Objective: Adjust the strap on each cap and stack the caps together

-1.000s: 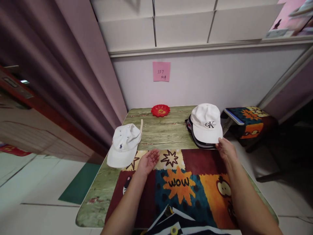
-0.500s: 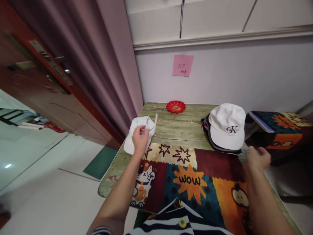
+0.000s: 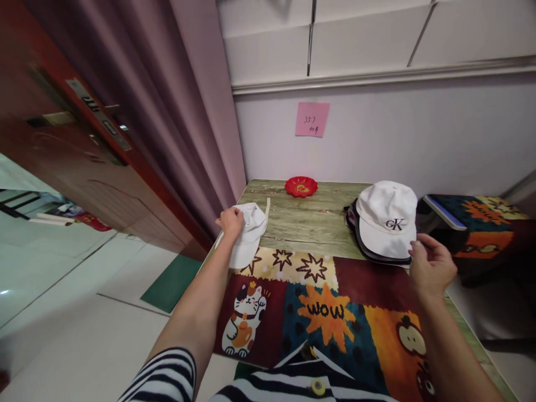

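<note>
On the left of the table lies a white cap (image 3: 251,223), its brim toward me and a strap sticking out at its right. My left hand (image 3: 231,220) is at the left side of its crown, fingers closed on the fabric; the forearm covers part of the brim. At the right, a second white cap (image 3: 387,209) with black "CK"-like letters rests on top of dark headwear (image 3: 354,223), mostly hidden beneath it. By the right edge of this cap's brim is my right hand (image 3: 433,265), thumb and fingers apart, the tips at or just beside the edge.
A scalloped red dish (image 3: 301,187) stands at the back of the wood-patterned table (image 3: 305,218). A colourful mat (image 3: 326,307) covers the front. Behind is a wall with a pink note (image 3: 312,119); a curtain (image 3: 201,95) and a door (image 3: 125,190) stand left.
My left hand has moved from over the left cap's crown to its left side. My right hand has shifted up and left toward the lettered cap's brim. The view has tilted slightly.
</note>
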### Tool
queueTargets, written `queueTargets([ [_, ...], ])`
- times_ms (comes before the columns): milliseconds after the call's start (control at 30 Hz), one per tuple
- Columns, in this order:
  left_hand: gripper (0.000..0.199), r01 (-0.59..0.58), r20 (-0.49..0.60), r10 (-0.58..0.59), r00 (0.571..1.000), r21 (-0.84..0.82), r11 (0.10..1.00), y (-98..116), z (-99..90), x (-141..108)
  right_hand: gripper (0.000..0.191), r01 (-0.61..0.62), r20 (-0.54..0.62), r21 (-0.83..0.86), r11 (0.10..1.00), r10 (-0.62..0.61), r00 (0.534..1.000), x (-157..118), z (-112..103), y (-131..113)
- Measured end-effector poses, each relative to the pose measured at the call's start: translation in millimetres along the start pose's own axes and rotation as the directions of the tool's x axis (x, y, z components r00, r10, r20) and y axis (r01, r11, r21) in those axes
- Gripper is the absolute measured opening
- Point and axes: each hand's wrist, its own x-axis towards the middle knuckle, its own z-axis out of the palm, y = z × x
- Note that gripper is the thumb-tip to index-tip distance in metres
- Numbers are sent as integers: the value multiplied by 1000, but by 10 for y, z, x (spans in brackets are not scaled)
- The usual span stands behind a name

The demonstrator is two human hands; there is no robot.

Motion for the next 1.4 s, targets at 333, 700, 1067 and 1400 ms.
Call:
queueTargets([
  [333, 10, -515, -315, 420, 851, -352, 781, 457, -961, -632, 43, -323, 605, 274, 906, 98, 790, -506, 442, -709],
  [700, 13, -436, 60, 778, 626, -800, 412, 678, -1154, -1535, 29, -863, 938, 266, 430, 90, 334, -478, 899, -1458],
  [1067, 75, 591, 783, 572, 245, -588, 552, 666, -74, -1092, 41, -875, 965, 260, 409, -88, 246, -495, 774, -1731],
  [1400, 41, 325, 340, 570, 748, -936, 132, 1186, -444, -806, 32, -357, 709, 577, 734, -234, 665, 86, 815, -1704],
])
